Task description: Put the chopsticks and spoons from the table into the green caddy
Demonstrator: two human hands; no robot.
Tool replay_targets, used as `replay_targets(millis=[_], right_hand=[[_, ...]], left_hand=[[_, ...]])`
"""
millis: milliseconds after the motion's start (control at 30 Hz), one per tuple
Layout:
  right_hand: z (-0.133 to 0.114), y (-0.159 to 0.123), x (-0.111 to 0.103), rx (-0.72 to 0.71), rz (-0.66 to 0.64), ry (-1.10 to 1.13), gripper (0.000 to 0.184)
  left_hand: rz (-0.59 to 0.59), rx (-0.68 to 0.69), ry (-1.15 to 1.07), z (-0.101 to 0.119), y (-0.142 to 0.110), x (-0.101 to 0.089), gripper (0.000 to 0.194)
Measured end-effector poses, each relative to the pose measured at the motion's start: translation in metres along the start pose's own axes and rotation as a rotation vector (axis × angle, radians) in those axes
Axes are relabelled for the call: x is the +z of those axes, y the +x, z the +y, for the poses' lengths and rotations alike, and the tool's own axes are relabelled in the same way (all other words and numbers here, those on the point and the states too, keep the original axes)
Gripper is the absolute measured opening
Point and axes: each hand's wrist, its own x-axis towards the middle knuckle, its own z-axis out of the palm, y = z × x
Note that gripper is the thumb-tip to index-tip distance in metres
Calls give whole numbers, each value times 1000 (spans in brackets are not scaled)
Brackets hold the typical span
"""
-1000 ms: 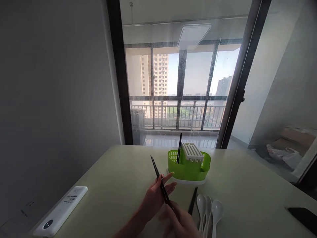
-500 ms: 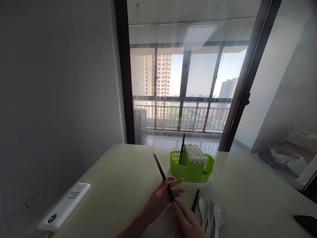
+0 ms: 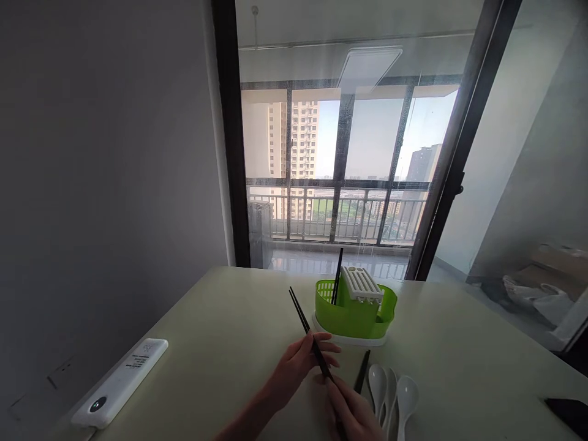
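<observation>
A pair of black chopsticks (image 3: 301,313) slants over the table, thin tips pointing up and to the left. My left hand (image 3: 298,362) pinches them near the middle, its other fingers stretched out to the right. Lower down, my right hand (image 3: 351,409) grips the thick ends. Just beyond both hands stands a green utensil holder (image 3: 351,321) with a white slotted top and white base; black chopsticks (image 3: 337,278) stand upright in its left compartment. Beside my right hand lie a dark utensil (image 3: 362,372), partly hidden, and several white spoons (image 3: 407,395).
A white power strip or similar long device (image 3: 124,383) lies along the table's left side. At the right edge is a dark object (image 3: 569,416), cut off by the frame. The pale table (image 3: 220,331) ends at a glass sliding door.
The chopsticks have shifted slightly right and down with my hands. My left hand's extended fingers have curled in a little. The holder and spoons have stayed put.
</observation>
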Motion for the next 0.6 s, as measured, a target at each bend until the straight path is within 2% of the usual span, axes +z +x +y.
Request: replay_targets(millis=[100, 200, 367, 600], right_hand=[[2, -1, -6, 27, -26, -18, 76], [2, -3, -15, -55, -6, -97, 69], [3, -5, -22, -95, -12, -160, 67], [-1, -7, -29, -99, -63, -242, 68]], left_hand=[[112, 28, 69, 1, 2, -3, 56], [172, -5, 123, 2, 2, -6, 56], [123, -14, 108, 4, 1, -5, 56], [128, -20, 122, 9, -1, -2, 49]])
